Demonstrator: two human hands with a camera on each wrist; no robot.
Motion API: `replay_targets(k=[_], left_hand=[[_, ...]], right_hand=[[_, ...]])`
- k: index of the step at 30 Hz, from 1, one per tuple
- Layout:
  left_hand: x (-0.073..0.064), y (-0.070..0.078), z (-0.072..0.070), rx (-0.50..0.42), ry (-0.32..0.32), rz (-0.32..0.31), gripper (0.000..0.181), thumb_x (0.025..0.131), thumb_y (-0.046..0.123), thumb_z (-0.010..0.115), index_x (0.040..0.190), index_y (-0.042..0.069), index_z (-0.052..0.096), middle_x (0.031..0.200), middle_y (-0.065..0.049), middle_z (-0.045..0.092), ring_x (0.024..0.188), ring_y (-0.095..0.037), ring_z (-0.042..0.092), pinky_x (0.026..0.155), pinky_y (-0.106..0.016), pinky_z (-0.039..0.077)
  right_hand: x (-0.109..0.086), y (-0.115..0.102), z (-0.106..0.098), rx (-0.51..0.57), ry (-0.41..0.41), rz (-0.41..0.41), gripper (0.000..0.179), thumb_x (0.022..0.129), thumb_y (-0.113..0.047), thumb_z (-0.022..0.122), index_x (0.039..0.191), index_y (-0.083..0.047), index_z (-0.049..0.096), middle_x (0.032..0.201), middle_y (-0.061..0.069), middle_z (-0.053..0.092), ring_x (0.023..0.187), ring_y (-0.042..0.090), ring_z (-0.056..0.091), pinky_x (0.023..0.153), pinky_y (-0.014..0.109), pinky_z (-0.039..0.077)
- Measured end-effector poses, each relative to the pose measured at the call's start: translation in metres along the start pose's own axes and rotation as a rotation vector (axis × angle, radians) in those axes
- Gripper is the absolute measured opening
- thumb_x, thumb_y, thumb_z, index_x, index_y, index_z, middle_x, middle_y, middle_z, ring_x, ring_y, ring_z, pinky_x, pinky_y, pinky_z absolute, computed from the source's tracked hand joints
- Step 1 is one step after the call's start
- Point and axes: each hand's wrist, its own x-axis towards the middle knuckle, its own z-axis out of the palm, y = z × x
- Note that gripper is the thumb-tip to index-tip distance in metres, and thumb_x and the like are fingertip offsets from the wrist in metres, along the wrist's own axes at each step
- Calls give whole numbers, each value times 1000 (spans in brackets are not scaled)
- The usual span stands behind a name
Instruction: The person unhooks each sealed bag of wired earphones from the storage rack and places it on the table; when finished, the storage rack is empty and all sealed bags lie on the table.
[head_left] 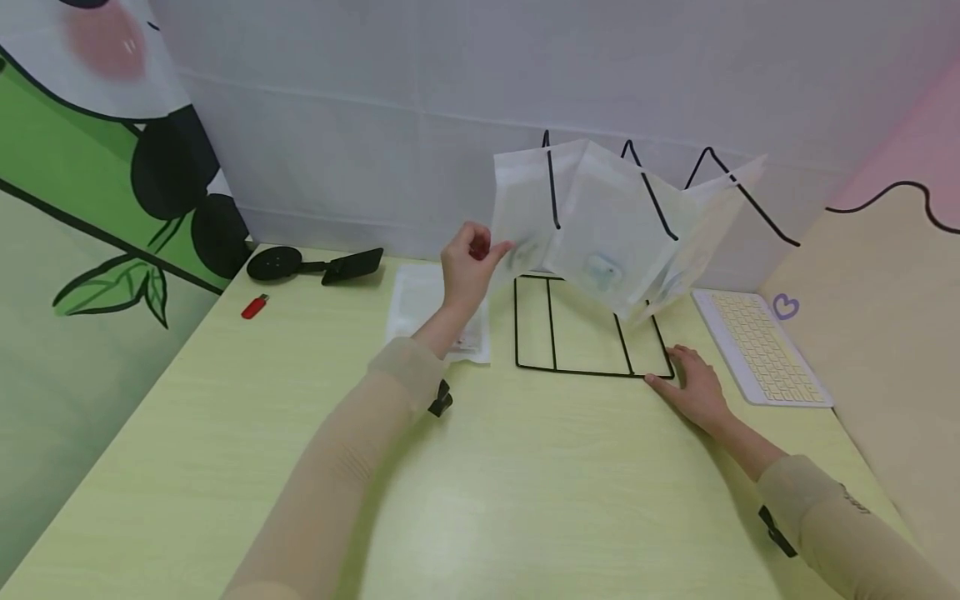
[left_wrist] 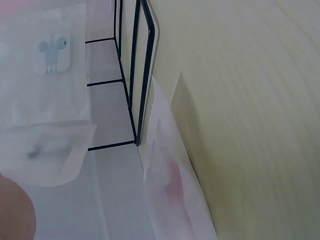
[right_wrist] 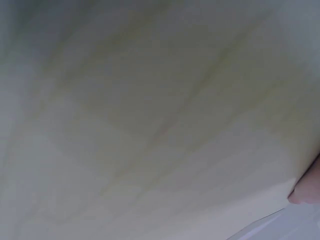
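A black wire rack point(head_left: 555, 367) stands at the back of the table, with several frosted plastic bags between its upright wires. My left hand point(head_left: 467, 265) pinches the lower left edge of the leftmost bag point(head_left: 519, 200), which has a small dark item inside. The middle bag point(head_left: 596, 229) holds white earphones point(left_wrist: 52, 55), clearest in the left wrist view. Another bag point(head_left: 697, 242) leans at the right. My right hand point(head_left: 697, 390) holds the front right corner of the rack's base, thumb at the front wire and fingers at the side wire.
One more frosted bag point(head_left: 420, 304), with something reddish inside, lies left of the rack. Farther left are a black spatula point(head_left: 352, 265), a black round-headed utensil point(head_left: 276, 264) and a red USB stick point(head_left: 255, 307). A white keyboard point(head_left: 761, 350) lies at the right edge.
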Motion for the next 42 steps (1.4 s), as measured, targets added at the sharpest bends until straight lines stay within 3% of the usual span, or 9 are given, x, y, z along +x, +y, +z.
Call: replay_targets(k=[4, 12, 15, 24, 34, 42], left_hand=[[1, -11, 1, -3, 40, 46, 29, 77, 16, 78, 78, 1, 53, 67, -12, 52, 60, -14, 43, 56, -18, 36], [-2, -6, -3, -36, 70, 106, 28, 79, 17, 77, 75, 1, 54, 66, -10, 53, 58, -13, 44, 54, -17, 37], [-3, 1, -4, -32, 79, 99, 26, 79, 11, 77, 75, -1, 54, 66, -12, 54, 58, -12, 44, 54, -16, 36], [-7, 43, -14, -38, 85, 116, 18, 80, -5, 70, 74, -9, 53, 65, -18, 55, 57, -11, 45, 55, -16, 38], [-9, 57, -17, -52, 88, 124, 15, 80, -6, 69, 74, -8, 55, 65, -18, 55, 57, -11, 48, 54, -17, 41], [-12, 71, -22, -43, 92, 134, 13, 79, -6, 69, 76, -8, 56, 73, -19, 56, 61, -21, 54, 54, -20, 44]], right_hand=[[0, 0, 1, -1, 5, -4, 73, 89, -38, 63, 139, 8, 35, 145, 32, 28, 134, 52, 21, 105, 69, 11], [0, 0, 0, -6, -1, -5, 73, 90, -38, 62, 139, 9, 35, 145, 33, 28, 134, 52, 20, 104, 70, 11], [0, 1, 1, -8, 1, -6, 73, 89, -38, 63, 138, 9, 35, 145, 33, 28, 134, 52, 21, 104, 70, 11], [0, 1, 3, -8, 11, -11, 74, 89, -39, 63, 138, 9, 36, 144, 33, 29, 133, 52, 22, 104, 69, 13], [0, 0, 1, 2, 16, -16, 74, 90, -39, 62, 138, 10, 36, 144, 34, 28, 132, 53, 22, 104, 70, 12], [0, 1, 2, -3, 18, -18, 73, 90, -39, 62, 137, 10, 36, 144, 34, 29, 133, 53, 23, 104, 70, 13]])
